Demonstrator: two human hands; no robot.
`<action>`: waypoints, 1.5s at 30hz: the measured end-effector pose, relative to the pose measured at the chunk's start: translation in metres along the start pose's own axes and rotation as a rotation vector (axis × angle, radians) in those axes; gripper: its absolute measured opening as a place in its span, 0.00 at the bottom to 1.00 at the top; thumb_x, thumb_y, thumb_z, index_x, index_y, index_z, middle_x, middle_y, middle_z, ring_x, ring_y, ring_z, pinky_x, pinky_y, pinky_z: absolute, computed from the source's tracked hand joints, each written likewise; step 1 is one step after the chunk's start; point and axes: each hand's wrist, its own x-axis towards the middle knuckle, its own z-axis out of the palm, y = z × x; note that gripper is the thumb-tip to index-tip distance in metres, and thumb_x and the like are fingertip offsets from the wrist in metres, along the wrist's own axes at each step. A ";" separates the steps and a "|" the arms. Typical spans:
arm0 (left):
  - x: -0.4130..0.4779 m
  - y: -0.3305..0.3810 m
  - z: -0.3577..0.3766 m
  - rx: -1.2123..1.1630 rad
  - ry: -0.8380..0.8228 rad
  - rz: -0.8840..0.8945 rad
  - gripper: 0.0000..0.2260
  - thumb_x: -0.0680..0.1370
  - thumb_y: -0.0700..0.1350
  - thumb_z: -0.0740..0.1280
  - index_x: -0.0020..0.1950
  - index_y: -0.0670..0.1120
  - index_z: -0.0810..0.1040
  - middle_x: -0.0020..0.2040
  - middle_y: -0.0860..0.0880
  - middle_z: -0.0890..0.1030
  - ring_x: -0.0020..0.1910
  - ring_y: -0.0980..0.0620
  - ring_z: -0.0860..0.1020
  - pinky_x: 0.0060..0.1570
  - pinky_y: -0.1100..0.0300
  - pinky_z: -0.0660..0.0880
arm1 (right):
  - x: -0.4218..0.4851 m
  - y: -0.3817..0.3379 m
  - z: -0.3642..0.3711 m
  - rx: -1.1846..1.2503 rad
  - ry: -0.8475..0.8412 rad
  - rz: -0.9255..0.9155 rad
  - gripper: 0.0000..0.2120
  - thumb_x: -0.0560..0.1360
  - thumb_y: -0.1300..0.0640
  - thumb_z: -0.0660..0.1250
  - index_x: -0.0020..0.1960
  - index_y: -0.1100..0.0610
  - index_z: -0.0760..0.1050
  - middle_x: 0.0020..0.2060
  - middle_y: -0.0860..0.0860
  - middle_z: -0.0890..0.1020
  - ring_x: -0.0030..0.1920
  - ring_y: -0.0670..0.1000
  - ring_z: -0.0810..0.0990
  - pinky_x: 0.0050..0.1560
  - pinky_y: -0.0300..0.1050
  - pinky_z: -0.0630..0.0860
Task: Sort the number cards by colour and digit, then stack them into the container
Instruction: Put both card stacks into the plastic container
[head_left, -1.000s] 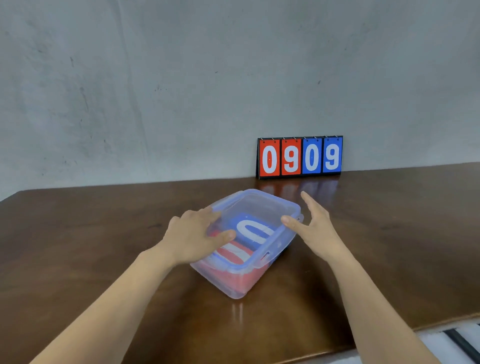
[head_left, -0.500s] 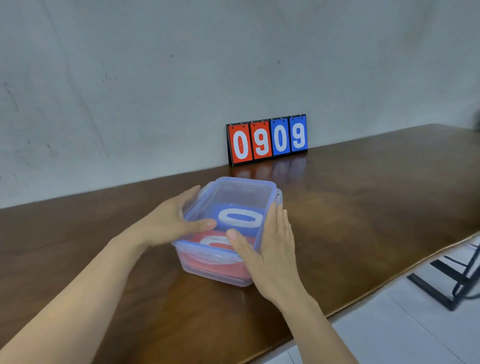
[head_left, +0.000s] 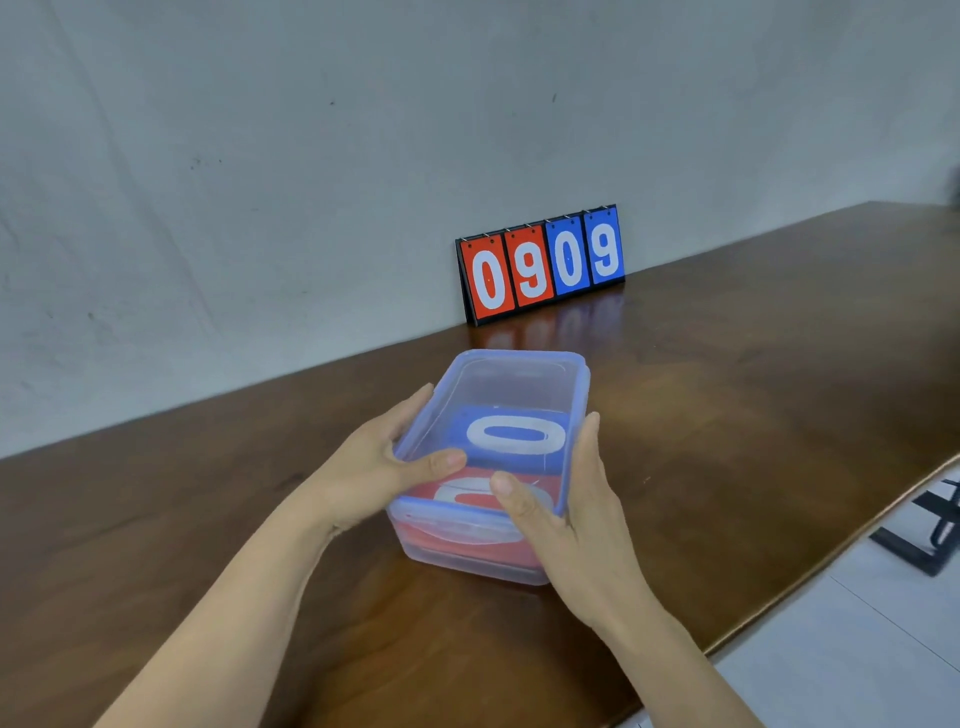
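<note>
A clear plastic container (head_left: 519, 364) with a bluish rim sits on the brown wooden table (head_left: 727, 415). Inside it lie a blue card (head_left: 511, 436) showing a white 0 and, nearer to me, a red card (head_left: 467, 496) with a white digit partly hidden by my thumbs. My left hand (head_left: 379, 462) grips the container's left wall, thumb over the rim. My right hand (head_left: 566, 519) holds the right wall and near corner, thumb inside the rim.
A flip scoreboard (head_left: 543, 265) reading 0 9 in red and 0 9 in blue stands against the grey wall behind the container. The table's edge runs diagonally at the right, with white floor and a black metal frame (head_left: 930, 540) below.
My right hand has closed in from beside the container onto its right wall. The container has turned so its long side points away from me, and the view has shifted left.
</note>
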 end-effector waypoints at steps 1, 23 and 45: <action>0.001 -0.004 0.000 -0.035 0.003 0.003 0.46 0.57 0.69 0.74 0.73 0.65 0.62 0.69 0.72 0.63 0.70 0.64 0.65 0.66 0.63 0.66 | -0.001 0.001 0.003 0.034 0.003 -0.001 0.53 0.61 0.20 0.59 0.76 0.38 0.39 0.67 0.33 0.67 0.66 0.42 0.71 0.64 0.49 0.75; -0.030 0.067 0.052 0.422 0.295 -0.113 0.38 0.69 0.67 0.69 0.75 0.54 0.64 0.71 0.62 0.68 0.72 0.56 0.65 0.66 0.61 0.64 | 0.080 -0.012 -0.075 -0.406 -0.119 -0.156 0.28 0.79 0.39 0.56 0.77 0.46 0.58 0.77 0.44 0.57 0.77 0.43 0.50 0.76 0.47 0.48; 0.000 0.025 0.050 1.044 0.389 -0.182 0.26 0.81 0.56 0.45 0.77 0.52 0.60 0.77 0.53 0.62 0.76 0.51 0.59 0.69 0.61 0.58 | 0.156 0.026 -0.054 -0.949 -0.405 -0.818 0.22 0.83 0.55 0.56 0.76 0.52 0.60 0.73 0.55 0.66 0.71 0.58 0.65 0.69 0.49 0.63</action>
